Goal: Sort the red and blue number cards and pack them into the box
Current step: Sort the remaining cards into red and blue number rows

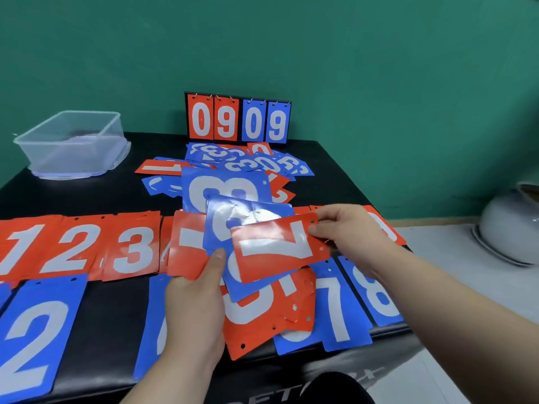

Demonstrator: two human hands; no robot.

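- The left hand [198, 295] grips a fanned bunch of cards [233, 228], red and blue mixed, with the thumb pressed on top and the fingers curled underneath.
- The right hand [347, 228] pinches the red 7 card [277, 252] at its punched end, thumb and fingertips closed on the edge. That card lies tilted across the top of the fan.
- Right under the hands sits a heap of red cards [262, 319] on the black worktop [87, 193], overlapping a blue card at its near side.
- Out left, the red row [73, 249] reads 1, 2, 3, edge to edge.
- Along the near edge there's a blue 2 [38, 325] at the left, and a blue 7 [335, 304] and blue 8 [376, 290] side by side at the right.
- Behind the hands, a loose pile [248, 164] of jumbled red and blue cards covers mid-worktop.
- The clear plastic box [73, 144] stands at the far left corner, well apart from both hands.
- At the back, against the green wall, the scoreboard stand [237, 119] shows 0 9 in red and 0 9 in blue.
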